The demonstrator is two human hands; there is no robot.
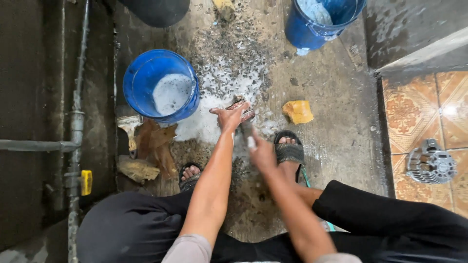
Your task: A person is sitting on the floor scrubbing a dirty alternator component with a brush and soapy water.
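Note:
In the head view I squat over a wet concrete floor. My left hand grips a small rusty metal part and holds it down on the soapy ground. Just behind it, my right hand is closed on a brush whose head points toward the part. White foam lies spread around the part. Both my feet in sandals show to either side of my hands.
A blue bucket with sudsy water stands left of the hands. Another blue bucket is at the top right. A yellow sponge lies right of the part. A grey alternator housing rests on the patterned tiles. Pipes run along the left.

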